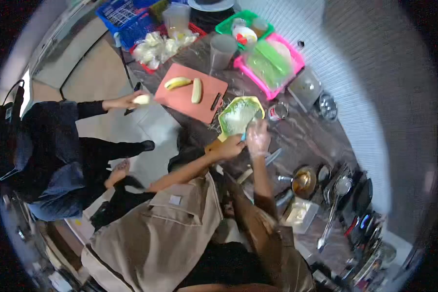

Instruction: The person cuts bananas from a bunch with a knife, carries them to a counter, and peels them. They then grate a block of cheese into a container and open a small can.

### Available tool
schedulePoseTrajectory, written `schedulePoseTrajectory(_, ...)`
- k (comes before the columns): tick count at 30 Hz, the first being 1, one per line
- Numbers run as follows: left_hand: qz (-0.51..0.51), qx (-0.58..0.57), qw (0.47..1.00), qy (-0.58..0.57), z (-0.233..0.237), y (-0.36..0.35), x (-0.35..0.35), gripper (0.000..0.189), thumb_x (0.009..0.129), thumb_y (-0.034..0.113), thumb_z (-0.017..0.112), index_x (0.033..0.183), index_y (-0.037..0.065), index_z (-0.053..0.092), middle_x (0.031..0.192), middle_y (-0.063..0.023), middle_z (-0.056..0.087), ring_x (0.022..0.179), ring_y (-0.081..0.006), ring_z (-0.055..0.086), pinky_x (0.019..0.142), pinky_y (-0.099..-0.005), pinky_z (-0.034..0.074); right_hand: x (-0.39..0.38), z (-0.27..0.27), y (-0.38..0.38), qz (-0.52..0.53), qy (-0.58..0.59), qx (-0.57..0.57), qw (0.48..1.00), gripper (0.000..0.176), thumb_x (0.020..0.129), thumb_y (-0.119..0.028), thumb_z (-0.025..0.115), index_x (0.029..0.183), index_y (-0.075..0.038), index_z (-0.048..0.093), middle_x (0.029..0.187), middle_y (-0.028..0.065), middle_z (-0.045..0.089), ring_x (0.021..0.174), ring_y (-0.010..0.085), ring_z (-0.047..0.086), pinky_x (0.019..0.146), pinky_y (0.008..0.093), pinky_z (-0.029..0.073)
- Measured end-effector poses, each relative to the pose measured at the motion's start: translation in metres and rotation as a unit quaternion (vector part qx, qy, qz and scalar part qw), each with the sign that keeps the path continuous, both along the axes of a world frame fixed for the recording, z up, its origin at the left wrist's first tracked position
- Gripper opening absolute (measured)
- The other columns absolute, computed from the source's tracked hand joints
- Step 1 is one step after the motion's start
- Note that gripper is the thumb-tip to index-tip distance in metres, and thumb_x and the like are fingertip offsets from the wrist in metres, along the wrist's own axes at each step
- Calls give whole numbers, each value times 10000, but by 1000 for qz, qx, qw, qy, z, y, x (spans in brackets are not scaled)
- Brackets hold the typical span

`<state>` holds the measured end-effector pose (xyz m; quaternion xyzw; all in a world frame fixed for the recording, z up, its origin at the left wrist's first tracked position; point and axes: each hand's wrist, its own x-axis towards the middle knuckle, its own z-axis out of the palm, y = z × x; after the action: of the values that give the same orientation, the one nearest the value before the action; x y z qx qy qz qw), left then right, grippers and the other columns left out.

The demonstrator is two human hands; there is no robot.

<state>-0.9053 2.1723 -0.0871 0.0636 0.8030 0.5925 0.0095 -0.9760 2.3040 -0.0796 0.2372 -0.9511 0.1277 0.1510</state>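
Note:
A yellow-green bowl (222, 127) holding white shreds stands near the middle of the counter. Over its near rim, my left hand (231, 147) is closed around a blue-handled tool (243, 137); its greyish far end is blurred and mostly hidden. My right hand (258, 139), in a clear plastic glove, is closed right beside that tool, and whatever is in its fingers is hidden. Left of the bowl lies a pink cutting board (173, 104) with an unpeeled-looking banana (178, 83), a paler banana (196, 91) and a dark-handled object (216, 101).
At left, another person's hand (126, 101) holds a pale piece. A can (278, 111) sits right of the bowl. Behind are a pink basket (301, 62), a green basket (221, 27) and a plastic cup (223, 51). A brown-filled pan (304, 181) and a ladle (332, 216) lie right.

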Motion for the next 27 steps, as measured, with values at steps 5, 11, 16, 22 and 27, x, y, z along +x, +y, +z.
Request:
schedulePoseTrajectory(5, -38, -9, 998, -51, -13, -3, -2, 250, 937, 235, 515, 1035, 10, 565, 741, -160, 628, 628, -293, 609, 613, -404, 495, 5, -8, 21, -29, -123, -246, 961, 223, 933, -278, 489, 1002, -85, 577, 919, 59, 573, 631, 202, 593, 500, 328, 504)
schedulePoseTrajectory(11, -2, 292, 893, -343, 49, -16, -3, 301, 954, 352, 497, 1067, 87, 582, 656, -5, 492, 410, -72, 408, 335, -230, 297, 49, -19, 84, -131, -376, -746, 533, 397, 953, -447, 444, 985, -74, 574, 770, 24, 551, 560, 150, 520, 473, 274, 416)
schedulePoseTrajectory(16, 43, 475, 823, -310, 63, -35, -18, 339, 957, 340, 493, 1152, 63, 491, 648, 12, 434, 432, -97, 382, 322, -259, 286, 78, 1, 101, -116, -371, -786, 481, 349, 964, -358, 481, 1124, -48, 492, 771, 57, 513, 587, 153, 477, 573, 315, 447)
schedulePoseTrajectory(22, 55, 480, 832, -271, 92, -52, -67, 292, 965, 369, 467, 1110, 126, 542, 647, 48, 376, 439, -70, 304, 398, -228, 266, 79, -9, 94, -79, -402, -815, 410, 436, 960, -449, 482, 1096, -35, 508, 672, 22, 491, 656, 180, 531, 620, 373, 464)
schedulePoseTrajectory(27, 94, 292, 925, -226, 137, -73, -133, 210, 902, 228, 500, 1001, 47, 536, 657, 0, 460, 452, -104, 394, 396, -261, 292, 82, -29, 85, -78, -404, -823, 393, 373, 964, -360, 515, 1115, -19, 518, 702, 54, 513, 682, 157, 534, 653, 343, 478)
